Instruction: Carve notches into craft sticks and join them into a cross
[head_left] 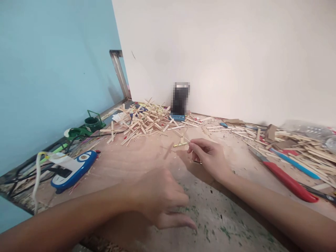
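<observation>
My right hand (207, 155) pinches a small crossed piece of thin wooden sticks (185, 138) between thumb and forefinger, raised over the middle of the board. Just under the sticks lies a small yellowish strip (180, 144); its kind is unclear. My left hand (164, 197) is nearer to me, lower in the view and slightly blurred. Its thumb and forefinger stand apart with nothing visible between them, while the other fingers are mostly hidden. A tangled heap of crossed wooden sticks (147, 120) lies beyond both hands, towards the back left.
A dark, pixelated upright object (180, 99) stands on a blue base by the white wall. A blue-and-white device (75, 169) lies left, near a green holder (93, 122). On the right are a red-handled tool (291, 182), a blue pen-like tool (296, 164) and loose wooden sticks (315, 154).
</observation>
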Available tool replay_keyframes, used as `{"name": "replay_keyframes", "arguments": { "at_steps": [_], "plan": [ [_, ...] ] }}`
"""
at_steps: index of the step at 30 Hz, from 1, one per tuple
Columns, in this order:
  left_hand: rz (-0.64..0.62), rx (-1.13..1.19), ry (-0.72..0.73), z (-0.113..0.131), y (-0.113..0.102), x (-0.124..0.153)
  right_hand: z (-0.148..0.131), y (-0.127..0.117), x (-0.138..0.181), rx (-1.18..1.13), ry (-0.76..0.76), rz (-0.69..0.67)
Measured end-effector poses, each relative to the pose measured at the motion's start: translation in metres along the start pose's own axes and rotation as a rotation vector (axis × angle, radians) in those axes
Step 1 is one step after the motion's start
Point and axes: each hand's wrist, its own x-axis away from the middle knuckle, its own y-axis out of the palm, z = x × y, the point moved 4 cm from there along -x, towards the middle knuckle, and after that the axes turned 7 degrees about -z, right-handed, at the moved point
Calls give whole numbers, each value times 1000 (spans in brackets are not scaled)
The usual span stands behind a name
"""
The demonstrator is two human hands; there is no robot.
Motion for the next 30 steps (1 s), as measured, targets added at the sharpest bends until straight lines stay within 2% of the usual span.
{"name": "replay_keyframes", "arguments": {
  "at_steps": [7,12,19,30],
  "plan": [
    [-3,-40,29,4,3,-1,1,-3,1,18,-18,57],
    [-62,-85,16,-2,7,2,3,-4,2,41,-40,107],
    [-69,-100,16,-4,6,2,-1,-6,2,75,-81,149],
    [-95,-118,12,-6,5,3,-4,-6,6,133,-166,154]
  ]
}}
